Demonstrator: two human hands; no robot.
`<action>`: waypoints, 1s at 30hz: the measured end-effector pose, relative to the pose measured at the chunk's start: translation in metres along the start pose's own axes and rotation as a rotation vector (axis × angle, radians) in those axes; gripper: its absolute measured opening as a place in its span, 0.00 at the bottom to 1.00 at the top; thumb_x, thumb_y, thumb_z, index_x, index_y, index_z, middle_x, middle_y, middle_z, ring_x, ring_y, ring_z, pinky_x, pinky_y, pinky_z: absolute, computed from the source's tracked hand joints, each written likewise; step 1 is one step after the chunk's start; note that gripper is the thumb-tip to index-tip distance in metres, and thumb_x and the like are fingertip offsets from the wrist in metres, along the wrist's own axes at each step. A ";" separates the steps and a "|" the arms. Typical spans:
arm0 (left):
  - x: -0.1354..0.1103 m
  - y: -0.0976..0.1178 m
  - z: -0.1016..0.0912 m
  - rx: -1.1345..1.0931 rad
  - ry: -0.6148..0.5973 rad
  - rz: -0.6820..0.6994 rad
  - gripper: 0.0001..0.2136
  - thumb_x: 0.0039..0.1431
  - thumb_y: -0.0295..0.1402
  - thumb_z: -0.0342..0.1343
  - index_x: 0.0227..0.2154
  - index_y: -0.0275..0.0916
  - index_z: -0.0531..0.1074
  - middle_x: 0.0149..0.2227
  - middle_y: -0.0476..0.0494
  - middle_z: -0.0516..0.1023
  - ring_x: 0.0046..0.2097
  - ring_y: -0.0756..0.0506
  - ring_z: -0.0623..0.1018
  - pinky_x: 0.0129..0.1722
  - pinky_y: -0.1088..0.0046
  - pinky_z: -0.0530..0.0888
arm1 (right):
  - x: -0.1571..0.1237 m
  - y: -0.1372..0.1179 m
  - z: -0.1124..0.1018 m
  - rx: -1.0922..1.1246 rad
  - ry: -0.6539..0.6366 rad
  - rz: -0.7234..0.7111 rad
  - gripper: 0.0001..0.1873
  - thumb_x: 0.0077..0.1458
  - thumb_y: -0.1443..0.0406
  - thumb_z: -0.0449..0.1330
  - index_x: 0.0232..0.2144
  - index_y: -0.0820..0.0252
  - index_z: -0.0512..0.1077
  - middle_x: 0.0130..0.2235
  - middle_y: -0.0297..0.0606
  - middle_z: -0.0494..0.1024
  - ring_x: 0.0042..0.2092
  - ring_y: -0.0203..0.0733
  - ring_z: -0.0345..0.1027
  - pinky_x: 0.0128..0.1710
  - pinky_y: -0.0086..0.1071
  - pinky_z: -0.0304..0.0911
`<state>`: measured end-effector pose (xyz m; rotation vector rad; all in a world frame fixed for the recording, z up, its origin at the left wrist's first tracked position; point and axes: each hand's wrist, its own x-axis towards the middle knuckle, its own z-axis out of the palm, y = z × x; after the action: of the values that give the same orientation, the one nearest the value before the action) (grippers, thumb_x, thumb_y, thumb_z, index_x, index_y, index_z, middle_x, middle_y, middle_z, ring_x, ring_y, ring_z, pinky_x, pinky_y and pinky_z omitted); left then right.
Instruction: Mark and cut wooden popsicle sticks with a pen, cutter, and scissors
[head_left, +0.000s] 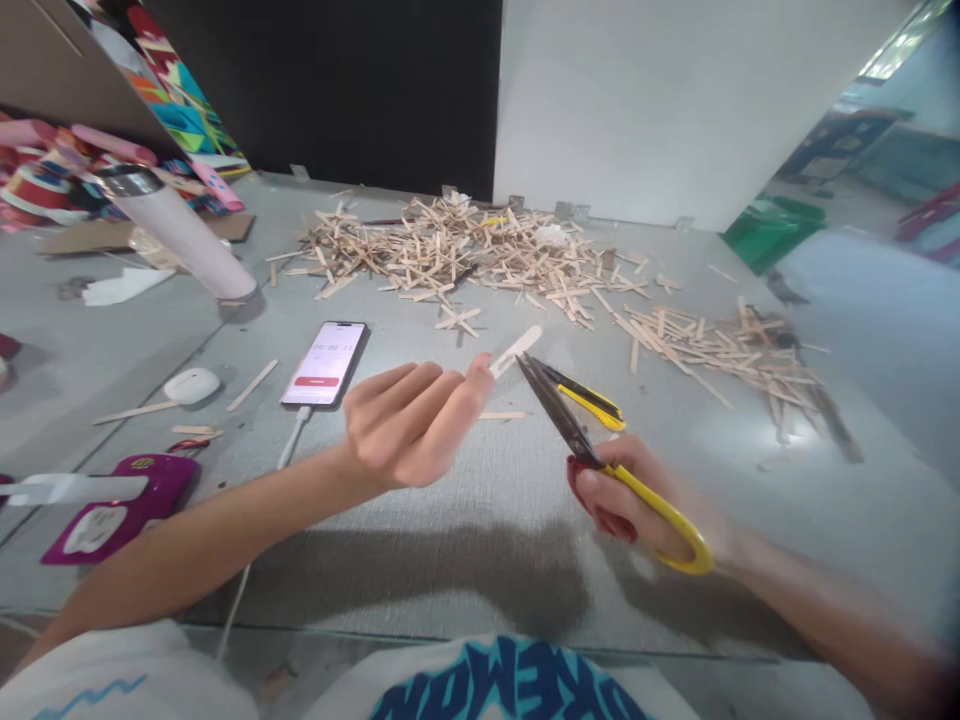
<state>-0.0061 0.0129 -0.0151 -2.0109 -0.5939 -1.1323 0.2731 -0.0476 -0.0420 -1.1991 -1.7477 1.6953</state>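
My left hand (412, 420) is closed, pinching a short wooden craft stick (517, 348) between thumb and forefinger. The stick's rounded end points up and to the right. My right hand (637, 495) grips a pair of scissors (559, 410) with dark blades and yellow and red handles. The blade tips are close to the stick; whether they touch it I cannot tell. Behind the scissors a yellow and black box cutter (596, 405) lies on the grey table (450, 500). Another craft stick (501, 415) rests on the table below my left fingertips.
A large heap of craft sticks (450, 250) lies at the back, a smaller pile (712, 345) at right. A plugged-in phone (326, 365) shows a timer. Left of it are an earbud case (192, 386), a tumbler (180, 235) and a purple object (124, 505). A green bin (772, 230) stands beyond.
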 end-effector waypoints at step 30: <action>0.029 0.007 0.046 -1.124 -1.059 -0.405 0.22 0.84 0.41 0.42 0.66 0.45 0.77 0.63 0.41 0.84 0.62 0.40 0.84 0.62 0.64 0.77 | 0.065 -0.017 -0.010 -2.172 -0.145 -0.789 0.09 0.57 0.69 0.65 0.37 0.53 0.85 0.41 0.44 0.89 0.47 0.55 0.83 0.40 0.41 0.77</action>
<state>0.0373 0.0453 -0.0083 -3.6320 -1.0361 -0.4823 0.2417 0.0124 -0.0405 -0.4268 -3.1736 -1.1574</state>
